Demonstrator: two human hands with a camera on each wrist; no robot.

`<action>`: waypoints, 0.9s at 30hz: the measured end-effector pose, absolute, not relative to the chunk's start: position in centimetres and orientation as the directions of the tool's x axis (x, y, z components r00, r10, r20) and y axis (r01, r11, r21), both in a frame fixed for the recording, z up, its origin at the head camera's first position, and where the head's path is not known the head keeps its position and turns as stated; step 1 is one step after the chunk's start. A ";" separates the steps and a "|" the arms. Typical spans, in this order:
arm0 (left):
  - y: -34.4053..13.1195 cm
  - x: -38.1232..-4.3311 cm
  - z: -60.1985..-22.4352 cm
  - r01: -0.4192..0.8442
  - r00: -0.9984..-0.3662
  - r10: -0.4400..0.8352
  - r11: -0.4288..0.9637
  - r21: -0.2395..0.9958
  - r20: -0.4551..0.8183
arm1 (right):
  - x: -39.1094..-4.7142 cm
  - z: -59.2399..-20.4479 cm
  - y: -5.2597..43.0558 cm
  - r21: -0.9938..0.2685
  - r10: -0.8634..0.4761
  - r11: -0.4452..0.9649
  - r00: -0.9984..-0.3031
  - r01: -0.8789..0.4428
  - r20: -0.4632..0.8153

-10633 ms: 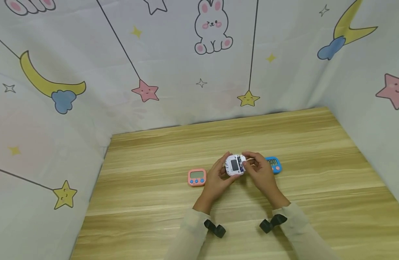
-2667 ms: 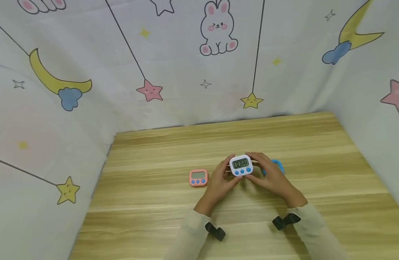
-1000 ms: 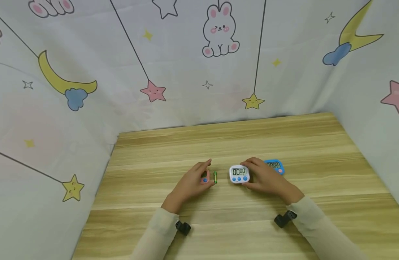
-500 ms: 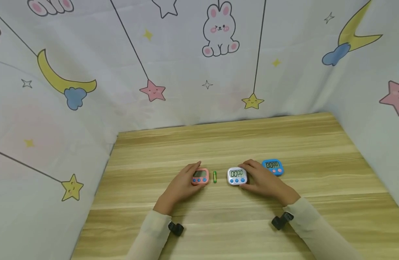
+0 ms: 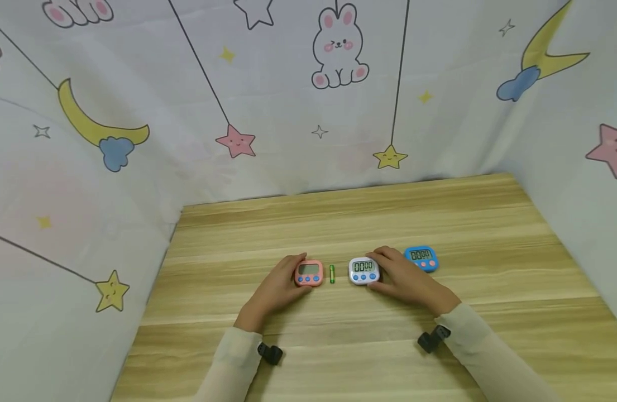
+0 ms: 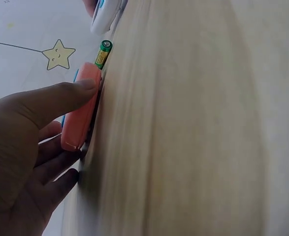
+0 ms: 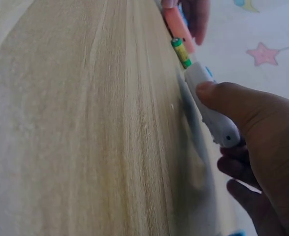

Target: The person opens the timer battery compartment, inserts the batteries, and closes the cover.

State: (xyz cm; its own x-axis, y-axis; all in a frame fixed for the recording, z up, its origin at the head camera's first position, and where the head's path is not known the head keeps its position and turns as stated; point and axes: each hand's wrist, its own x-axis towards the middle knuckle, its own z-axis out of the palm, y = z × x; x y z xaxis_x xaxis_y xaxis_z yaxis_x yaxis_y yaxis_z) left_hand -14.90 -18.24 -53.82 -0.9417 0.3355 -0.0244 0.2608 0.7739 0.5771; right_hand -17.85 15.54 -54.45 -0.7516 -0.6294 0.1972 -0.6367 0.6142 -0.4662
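Grip: rounded white timer (image 5: 362,271), seemingly plastic

A wooden table (image 5: 343,346) is spreading beneath the left hand (image 5: 272,291) and the right hand (image 5: 409,282), its grain running crosswise. White cloth (image 5: 278,95) is hanging as a wall beyond both hands and is stretching to their left and right. On it, a printed rabbit (image 5: 338,49) is sitting ahead, between the hands; a pink star (image 5: 236,142) is dangling beyond the left hand and a yellow star (image 5: 390,158) beyond the right. Soft light is falling around the hands
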 end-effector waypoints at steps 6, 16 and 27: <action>-17.8 -14.9 -53.6 0.289 -0.935 0.354 0.787 0.545 -0.016 | -17.8 -54.3 15.4 -0.452 -0.625 0.628 -0.757 -0.633 0.191; -17.5 -14.8 -53.7 0.286 -0.930 0.366 0.790 0.543 -0.043 | -17.7 -54.2 15.4 -0.438 -0.630 0.633 -0.753 -0.638 0.187; -17.2 -15.2 -53.8 0.353 -0.909 0.417 0.767 0.536 0.003 | -17.8 -54.2 15.4 -0.452 -0.612 0.651 -0.774 -0.610 0.163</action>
